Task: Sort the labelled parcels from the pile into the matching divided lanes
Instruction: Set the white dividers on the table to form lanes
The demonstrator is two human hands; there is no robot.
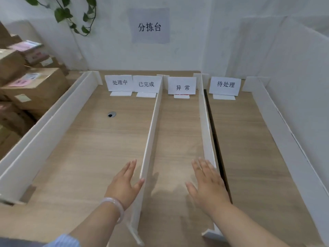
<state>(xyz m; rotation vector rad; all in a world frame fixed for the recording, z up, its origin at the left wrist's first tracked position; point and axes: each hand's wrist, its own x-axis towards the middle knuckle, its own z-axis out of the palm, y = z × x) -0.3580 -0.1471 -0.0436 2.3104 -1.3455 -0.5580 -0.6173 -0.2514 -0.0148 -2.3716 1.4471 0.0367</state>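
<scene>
A pile of brown cardboard parcels point(35, 86) with pink and white labels is stacked at the far left, outside the lanes. White dividers split the wooden table point(99, 143) into lanes. My left hand point(124, 182) is flat and open beside the left side of the middle-left divider point(151, 136), thumb against it. My right hand point(209, 184) is flat and open, its fingers against the middle-right divider point(204, 125). Neither hand holds anything. Four standing cards mark the lanes: 处理中 point(119, 82), 已完成 point(146, 84), 异常 point(182, 87), 待处理 point(225, 84).
A sign reading 分拣台 point(149, 26) hangs on the white back wall. A green vine point(64, 13) trails at the top left. A small round cable hole point(111, 114) sits in the left lane. White outer walls point(42, 132) bound the lanes on both sides.
</scene>
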